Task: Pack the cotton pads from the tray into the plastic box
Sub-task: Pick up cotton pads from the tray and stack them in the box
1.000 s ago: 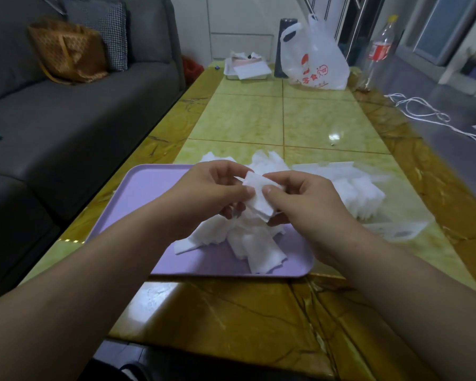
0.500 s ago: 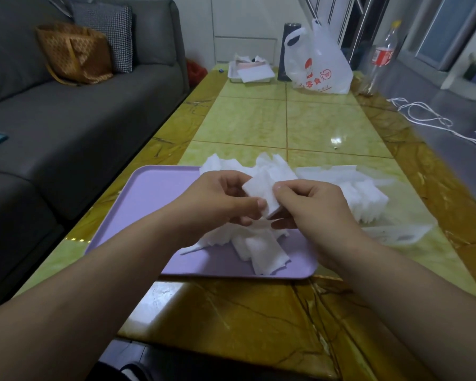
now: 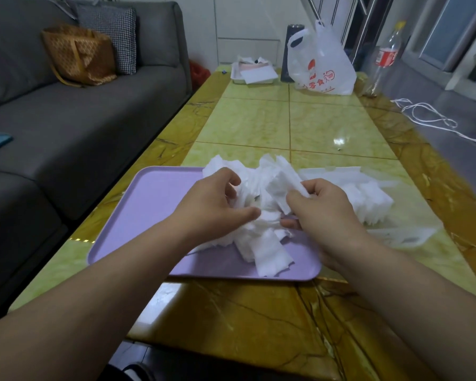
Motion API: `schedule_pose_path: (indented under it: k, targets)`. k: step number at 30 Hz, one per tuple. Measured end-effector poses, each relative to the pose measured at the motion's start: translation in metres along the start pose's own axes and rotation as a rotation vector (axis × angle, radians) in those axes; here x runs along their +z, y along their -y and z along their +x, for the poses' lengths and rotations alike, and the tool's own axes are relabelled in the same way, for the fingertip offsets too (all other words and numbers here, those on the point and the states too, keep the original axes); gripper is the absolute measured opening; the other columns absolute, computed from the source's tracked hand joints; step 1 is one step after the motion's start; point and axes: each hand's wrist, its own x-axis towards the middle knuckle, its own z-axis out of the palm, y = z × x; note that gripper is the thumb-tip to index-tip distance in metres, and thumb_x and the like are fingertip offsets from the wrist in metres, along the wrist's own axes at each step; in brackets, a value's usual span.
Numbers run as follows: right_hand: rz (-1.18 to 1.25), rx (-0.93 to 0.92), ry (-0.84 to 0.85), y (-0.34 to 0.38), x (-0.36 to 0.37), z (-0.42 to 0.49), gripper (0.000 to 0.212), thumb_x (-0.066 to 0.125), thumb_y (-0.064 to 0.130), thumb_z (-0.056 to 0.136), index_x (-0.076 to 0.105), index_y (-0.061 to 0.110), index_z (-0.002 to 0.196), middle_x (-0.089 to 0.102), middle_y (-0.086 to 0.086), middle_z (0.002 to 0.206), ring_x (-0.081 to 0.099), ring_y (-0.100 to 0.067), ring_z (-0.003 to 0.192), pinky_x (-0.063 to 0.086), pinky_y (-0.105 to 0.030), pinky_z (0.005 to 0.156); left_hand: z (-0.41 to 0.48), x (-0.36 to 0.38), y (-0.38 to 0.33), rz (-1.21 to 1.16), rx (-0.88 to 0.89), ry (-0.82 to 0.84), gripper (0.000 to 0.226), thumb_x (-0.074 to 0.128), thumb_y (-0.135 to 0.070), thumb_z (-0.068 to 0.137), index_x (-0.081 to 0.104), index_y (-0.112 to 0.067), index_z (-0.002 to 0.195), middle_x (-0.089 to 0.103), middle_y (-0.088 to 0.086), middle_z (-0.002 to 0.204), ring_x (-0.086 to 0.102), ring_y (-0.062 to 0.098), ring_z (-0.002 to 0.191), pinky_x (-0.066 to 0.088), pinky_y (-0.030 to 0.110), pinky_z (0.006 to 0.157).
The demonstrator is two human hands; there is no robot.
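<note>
A heap of white cotton pads (image 3: 261, 243) lies on the right half of the purple tray (image 3: 149, 204), spilling over its far edge. Above the heap the right hand (image 3: 324, 213) pinches one pad (image 3: 280, 185) between thumb and forefinger. The left hand (image 3: 217, 204) hangs over the tray's middle, fingers curled into the heap and thumb resting on it; whether they grip anything I cannot tell. The clear plastic box (image 3: 412, 213) stands on the table (image 3: 245, 312) just right of the tray, with stacked pads inside.
</note>
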Motion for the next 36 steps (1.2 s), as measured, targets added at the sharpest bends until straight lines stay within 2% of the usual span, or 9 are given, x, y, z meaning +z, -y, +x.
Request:
schedule_pose_path:
  k: [2,5,10,13,15,17,19,25,36]
  targets:
    - [0.004,-0.01,0.004,-0.001,0.001,0.0,0.01,0.058,0.013,0.097,0.067,0.013,0.103,0.076,-0.017,0.096,0.078,-0.036,0.083,0.064,-0.051,0.081,-0.001,0.006,-0.004,0.074,0.019,0.01,0.051,0.083,-0.051,0.072,0.058,-0.033,0.113,0.063,-0.016,0.095,0.063,0.008,0.088,0.056,0.033,0.079]
    - [-0.007,-0.027,0.007,-0.002,0.002,-0.001,0.009,0.06,0.011,0.096,0.067,0.012,0.102,0.076,-0.018,0.092,0.077,-0.037,0.083,0.064,-0.054,0.079,0.004,0.008,-0.003,0.057,0.025,-0.036,0.02,0.073,-0.029,0.081,0.065,-0.029,0.099,0.067,-0.013,0.085,0.066,0.015,0.085,0.057,0.036,0.078]
    - [-0.02,-0.016,0.009,-0.001,-0.001,0.0,0.009,0.061,0.012,0.096,0.065,0.015,0.104,0.076,-0.016,0.095,0.077,-0.038,0.082,0.064,-0.056,0.077,0.008,-0.006,-0.005,-0.333,-0.029,-0.163,0.02,0.065,-0.011,0.085,0.076,-0.027,0.089,0.073,-0.011,0.075,0.065,0.006,0.069,0.052,0.022,0.064]
    - [-0.007,-0.036,0.018,0.001,-0.003,-0.001,0.012,0.06,0.006,0.095,0.069,0.012,0.1,0.075,-0.017,0.099,0.077,-0.037,0.086,0.065,-0.05,0.077,0.004,-0.022,-0.012,-0.728,-0.07,-0.015,0.024,0.066,0.0,0.09,0.079,-0.02,0.096,0.074,-0.002,0.083,0.067,0.015,0.076,0.056,0.033,0.066]
    - [0.019,-0.068,0.033,0.001,-0.004,-0.001,0.013,0.065,0.002,0.093,0.073,0.011,0.095,0.076,-0.017,0.098,0.076,-0.033,0.09,0.066,-0.044,0.077,0.001,-0.029,-0.012,-0.814,-0.021,0.167,0.03,0.069,0.002,0.092,0.075,-0.016,0.114,0.076,0.008,0.098,0.07,0.024,0.084,0.056,0.04,0.071]
    - [0.042,-0.093,0.067,0.003,-0.007,0.0,0.013,0.071,0.0,0.09,0.077,0.011,0.095,0.078,-0.016,0.093,0.076,-0.034,0.089,0.066,-0.045,0.08,-0.001,-0.03,-0.011,-0.809,0.022,0.306,0.042,0.072,0.001,0.09,0.068,-0.018,0.127,0.074,0.009,0.095,0.068,0.023,0.082,0.052,0.036,0.068]
    - [0.065,-0.106,0.115,0.005,-0.008,0.0,0.014,0.077,-0.001,0.087,0.079,0.007,0.099,0.079,-0.016,0.091,0.076,-0.031,0.083,0.065,-0.045,0.08,-0.003,-0.027,-0.011,-0.763,0.049,0.335,0.044,0.076,0.001,0.087,0.068,-0.017,0.126,0.07,0.001,0.079,0.063,0.017,0.075,0.048,0.031,0.065]
    - [0.077,-0.092,0.254,0.006,-0.005,-0.003,0.018,0.078,0.007,0.089,0.08,0.007,0.107,0.08,-0.016,0.099,0.075,-0.038,0.102,0.06,-0.054,0.094,-0.002,-0.017,-0.012,-0.676,0.019,0.205,0.025,0.084,-0.005,0.081,0.071,-0.005,0.102,0.077,0.003,0.083,0.067,0.015,0.075,0.049,0.026,0.059]
    - [0.205,-0.005,0.317,0.003,0.001,-0.003,0.022,0.06,0.003,0.101,0.07,0.001,0.12,0.078,-0.019,0.108,0.076,-0.032,0.103,0.064,-0.039,0.085,0.001,-0.01,-0.006,-0.614,-0.058,0.104,0.023,0.085,-0.022,0.082,0.074,-0.007,0.097,0.071,0.002,0.083,0.063,0.011,0.071,0.05,0.027,0.062]
